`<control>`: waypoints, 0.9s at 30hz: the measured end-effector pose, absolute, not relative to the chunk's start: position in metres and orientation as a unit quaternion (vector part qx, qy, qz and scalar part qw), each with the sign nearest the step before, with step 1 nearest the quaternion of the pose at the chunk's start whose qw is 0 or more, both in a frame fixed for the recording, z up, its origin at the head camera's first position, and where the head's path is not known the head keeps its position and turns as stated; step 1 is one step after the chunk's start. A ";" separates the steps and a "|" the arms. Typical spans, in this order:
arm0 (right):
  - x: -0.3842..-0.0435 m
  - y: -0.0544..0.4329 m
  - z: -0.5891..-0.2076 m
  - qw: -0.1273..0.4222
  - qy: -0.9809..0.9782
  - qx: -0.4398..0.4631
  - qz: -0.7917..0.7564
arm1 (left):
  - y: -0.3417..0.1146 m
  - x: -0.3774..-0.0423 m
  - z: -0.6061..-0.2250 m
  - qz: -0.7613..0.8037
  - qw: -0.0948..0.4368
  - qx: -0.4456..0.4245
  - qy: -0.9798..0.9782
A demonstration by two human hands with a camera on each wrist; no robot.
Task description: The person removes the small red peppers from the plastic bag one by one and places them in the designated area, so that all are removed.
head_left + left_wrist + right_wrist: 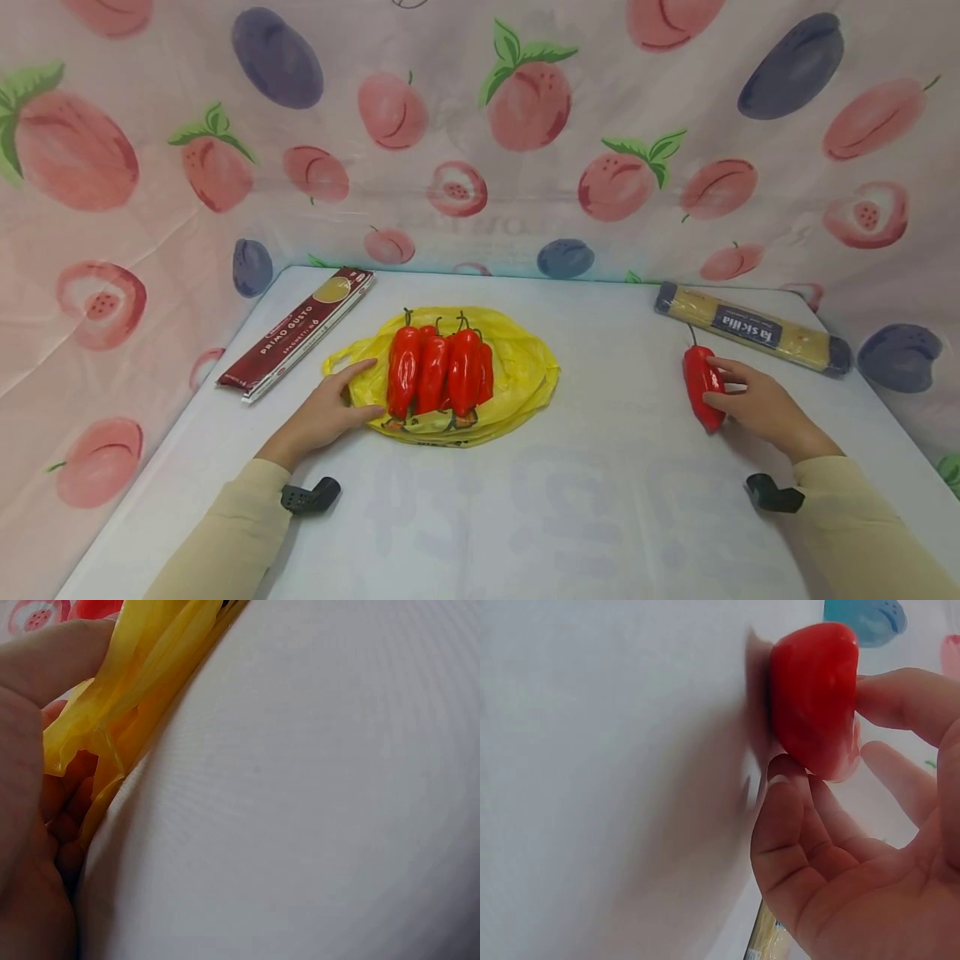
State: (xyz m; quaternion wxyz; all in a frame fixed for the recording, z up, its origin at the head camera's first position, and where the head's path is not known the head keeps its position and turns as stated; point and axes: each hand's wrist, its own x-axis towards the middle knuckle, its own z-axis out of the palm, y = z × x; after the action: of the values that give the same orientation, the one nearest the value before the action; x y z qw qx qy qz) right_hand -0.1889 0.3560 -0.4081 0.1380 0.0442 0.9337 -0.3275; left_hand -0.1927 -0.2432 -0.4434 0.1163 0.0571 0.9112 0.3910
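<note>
Several glossy red peppers (432,375) with dark stems lie side by side on a crumpled yellow plastic bag (525,379). At the bag's left edge my left hand (327,412) holds the plastic, thumb over it and the other fingers curled by the handle hole; part of these fingers is hidden by the bag in the left wrist view. Far to the right, my right hand (757,402) grips a single red pepper (701,387) from its right side, between thumb and fingers. That pepper's stem points away from me, and its rounded end (814,697) fills the right wrist view.
A dark red spaghetti pack (288,337) lies slanted at the back left. Another pasta pack (750,325), with a blue label, lies at the back right beyond the right hand. A fruit-patterned curtain (465,108) stands behind the white table (585,500).
</note>
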 end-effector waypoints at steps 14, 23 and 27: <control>-0.189 0.365 -0.406 0.145 0.937 0.063 -0.311 | -0.243 -0.192 -0.442 0.385 0.117 0.057 0.914; -0.190 0.366 -0.407 0.142 0.935 0.073 -0.318 | -0.243 -0.192 -0.442 0.384 0.119 0.055 0.914; -0.191 0.365 -0.408 0.140 0.934 0.075 -0.319 | -0.244 -0.192 -0.442 0.381 0.120 0.053 0.915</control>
State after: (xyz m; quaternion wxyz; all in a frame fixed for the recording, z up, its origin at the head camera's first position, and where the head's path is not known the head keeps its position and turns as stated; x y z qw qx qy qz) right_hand -0.1905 0.3652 -0.4080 0.1398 0.0753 0.9343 -0.3193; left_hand -0.1917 -0.2435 -0.4420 0.1195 0.0529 0.9153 0.3810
